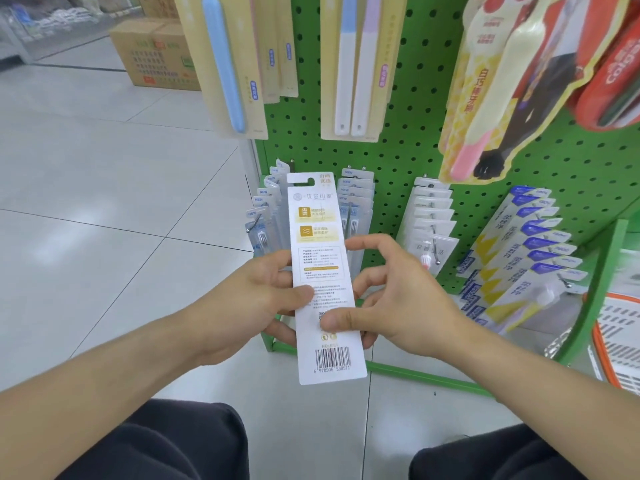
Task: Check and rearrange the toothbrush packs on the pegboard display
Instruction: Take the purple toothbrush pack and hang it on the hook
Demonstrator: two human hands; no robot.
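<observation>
A: Both hands are on one pack here: a long white card-backed toothbrush pack (323,271), back side toward the camera, held in front of the green perforated pegboard (415,109).

B: And the grip?

A: The left hand (256,299) curls round the pack's left edge, thumb pressed across the middle of the card. The right hand (391,299) pinches lower down, thumb flat just above the barcode, with the other fingers (367,242) loosely bent and spread beside the right edge.

B: So which way does it lie?

A: Long axis runs up and away from the fingers, nearly upright, the hang slot at the far top end, the barcode end below the thumbs. That slot sits just in front of the lower hooks, between two rows of clear blister packs (356,202) tagged "NEW".

B: Anything readable?

A: The barcode digits read "6 970906 530571", as far as I can make out. The card's Chinese print is too small to read. On the upper right, a red pack (620,64) shows part of "Colgate".

B: Next?

A: My guess: the slot goes onto a hook, and the left hand is nearer those left-side pegs.
</observation>
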